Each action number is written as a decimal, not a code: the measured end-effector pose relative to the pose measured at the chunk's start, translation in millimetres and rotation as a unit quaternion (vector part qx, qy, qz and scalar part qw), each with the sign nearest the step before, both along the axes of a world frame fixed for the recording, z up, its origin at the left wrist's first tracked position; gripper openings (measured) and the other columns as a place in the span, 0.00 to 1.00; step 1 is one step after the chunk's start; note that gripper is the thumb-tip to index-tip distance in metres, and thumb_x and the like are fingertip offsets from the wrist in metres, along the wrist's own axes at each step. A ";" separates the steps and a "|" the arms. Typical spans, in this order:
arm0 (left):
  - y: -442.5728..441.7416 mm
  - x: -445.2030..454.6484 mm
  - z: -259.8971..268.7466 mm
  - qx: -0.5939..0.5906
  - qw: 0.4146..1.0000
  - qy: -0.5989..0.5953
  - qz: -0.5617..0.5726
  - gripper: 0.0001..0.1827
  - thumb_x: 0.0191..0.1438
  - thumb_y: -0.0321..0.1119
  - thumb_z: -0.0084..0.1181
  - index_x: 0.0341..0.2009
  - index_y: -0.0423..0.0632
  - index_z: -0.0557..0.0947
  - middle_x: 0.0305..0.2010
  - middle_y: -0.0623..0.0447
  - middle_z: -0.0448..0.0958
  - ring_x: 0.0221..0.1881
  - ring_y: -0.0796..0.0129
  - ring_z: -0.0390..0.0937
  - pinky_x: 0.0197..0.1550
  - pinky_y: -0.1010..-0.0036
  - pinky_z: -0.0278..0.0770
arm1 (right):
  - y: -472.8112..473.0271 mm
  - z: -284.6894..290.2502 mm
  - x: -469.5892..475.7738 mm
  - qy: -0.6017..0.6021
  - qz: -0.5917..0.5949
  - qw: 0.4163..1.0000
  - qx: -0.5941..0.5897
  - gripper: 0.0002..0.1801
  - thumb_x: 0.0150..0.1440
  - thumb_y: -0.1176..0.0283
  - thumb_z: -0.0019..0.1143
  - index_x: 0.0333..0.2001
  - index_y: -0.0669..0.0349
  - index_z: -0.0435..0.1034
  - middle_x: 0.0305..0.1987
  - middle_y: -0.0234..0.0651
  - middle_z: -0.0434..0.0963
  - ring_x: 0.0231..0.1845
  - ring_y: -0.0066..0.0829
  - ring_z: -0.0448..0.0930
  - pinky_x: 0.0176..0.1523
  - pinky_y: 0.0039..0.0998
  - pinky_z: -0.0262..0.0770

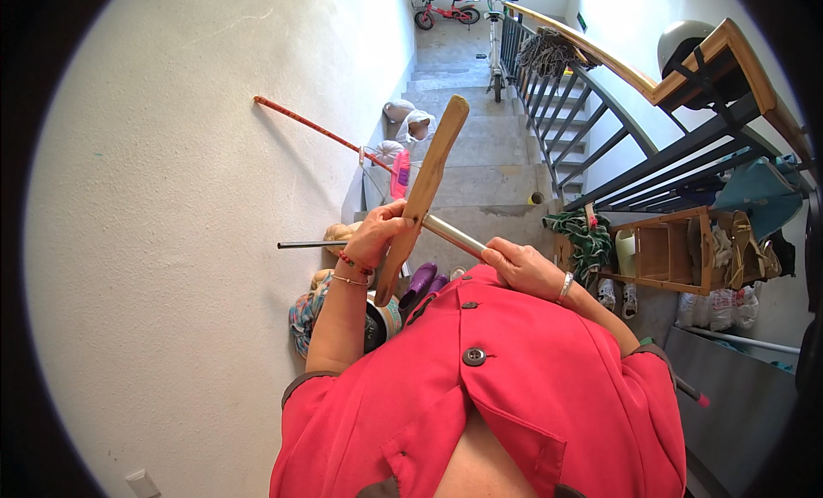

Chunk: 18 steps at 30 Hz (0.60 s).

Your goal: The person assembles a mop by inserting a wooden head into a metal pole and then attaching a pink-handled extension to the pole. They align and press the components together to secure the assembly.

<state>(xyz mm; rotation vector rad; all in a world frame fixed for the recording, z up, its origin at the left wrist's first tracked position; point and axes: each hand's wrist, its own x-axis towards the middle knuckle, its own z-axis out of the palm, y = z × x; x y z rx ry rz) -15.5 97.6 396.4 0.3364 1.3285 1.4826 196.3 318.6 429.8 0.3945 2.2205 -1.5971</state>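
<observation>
A flat, slightly wavy wooden crosspiece (432, 160) slants up in front of my chest. Where it meets a silvery metal pole (453, 233), my left hand (379, 228) grips the wood, thumb lying over the joint. The pole runs down to the right, and my right hand (517, 263) is closed around it close to my jacket. A dark rod end with a pink cap (697, 398) shows behind my right arm; whether it belongs to the same pole is hidden.
Concrete stairs (476, 147) drop away ahead beside a railing (598, 112). A broom (321, 131) leans on the left wall. Purple shoes (419, 282) and a bucket (382, 318) stand nearby. On the right are a wooden shoe rack (669, 250), a helmet (685, 41) and a green-white mop head (585, 237).
</observation>
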 end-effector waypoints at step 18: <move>-3.8 3.5 5.8 0.031 0.995 -0.028 0.092 0.22 0.55 0.36 0.58 0.53 0.40 0.74 0.33 0.52 0.76 0.29 0.69 0.80 0.26 0.78 0.79 | -3.0 -1.5 1.9 0.056 0.000 0.992 0.115 0.18 0.69 0.55 0.40 0.46 0.59 0.68 0.34 0.52 0.78 0.37 0.58 0.78 0.40 0.50 0.72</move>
